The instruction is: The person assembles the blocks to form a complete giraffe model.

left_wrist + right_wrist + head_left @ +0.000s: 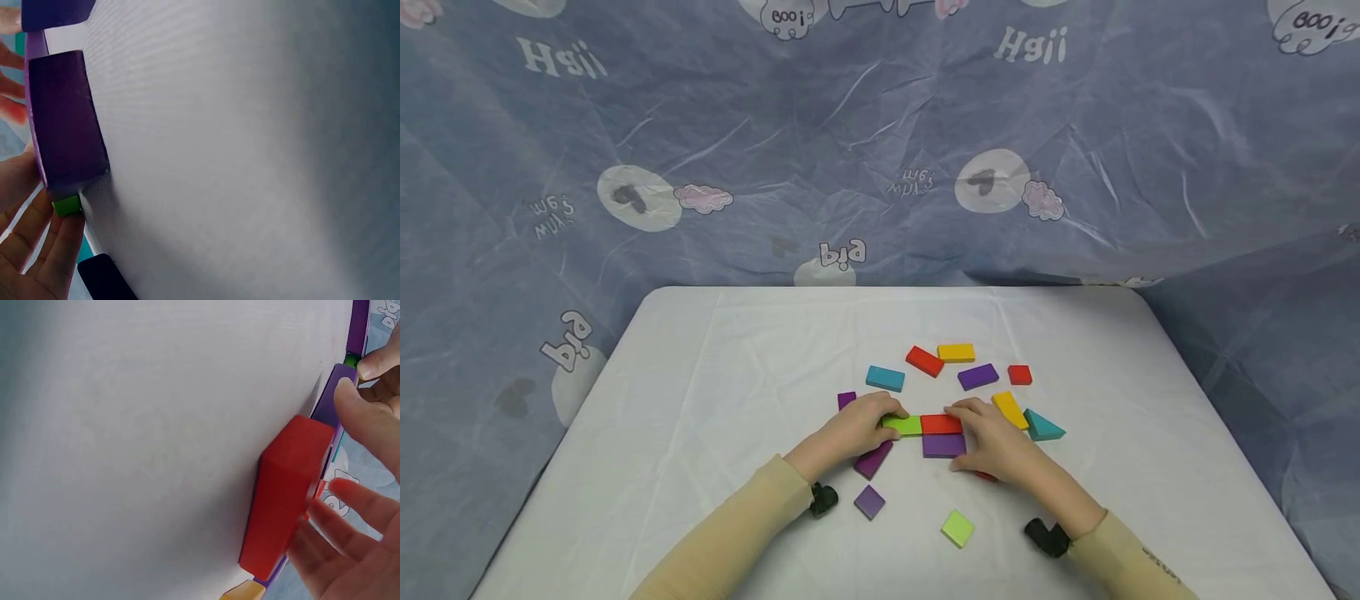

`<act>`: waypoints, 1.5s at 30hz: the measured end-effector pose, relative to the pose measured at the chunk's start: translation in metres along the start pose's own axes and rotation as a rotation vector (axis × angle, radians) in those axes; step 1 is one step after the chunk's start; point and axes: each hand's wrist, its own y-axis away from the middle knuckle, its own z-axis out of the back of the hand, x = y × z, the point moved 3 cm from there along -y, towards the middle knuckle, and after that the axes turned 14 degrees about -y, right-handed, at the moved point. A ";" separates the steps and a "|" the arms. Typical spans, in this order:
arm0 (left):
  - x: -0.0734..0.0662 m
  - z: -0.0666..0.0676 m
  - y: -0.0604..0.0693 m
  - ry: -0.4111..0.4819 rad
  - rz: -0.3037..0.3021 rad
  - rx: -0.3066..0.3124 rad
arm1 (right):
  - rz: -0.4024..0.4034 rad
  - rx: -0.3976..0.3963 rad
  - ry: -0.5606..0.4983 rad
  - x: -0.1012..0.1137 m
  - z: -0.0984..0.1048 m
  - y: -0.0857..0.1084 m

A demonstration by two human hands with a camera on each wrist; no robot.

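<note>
My left hand pinches a light-green rectangular block between thumb and fingers. End to end with it lies a red block, and a purple block lies along the red one's near side. Across these two spans my right hand, its thumb at the purple block's near edge and a fingertip at the red one's far edge. Another red block lies under the right palm, mostly hidden in the head view. A dark purple block lies just in front of the left hand.
Beyond the hands lie a blue block, a red block, yellow blocks, a purple block and a small red block. A teal triangle lies rightward. Nearer are purple and green squares.
</note>
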 end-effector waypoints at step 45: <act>-0.001 0.006 0.012 0.058 0.031 -0.048 | -0.022 0.040 -0.050 -0.010 0.000 -0.003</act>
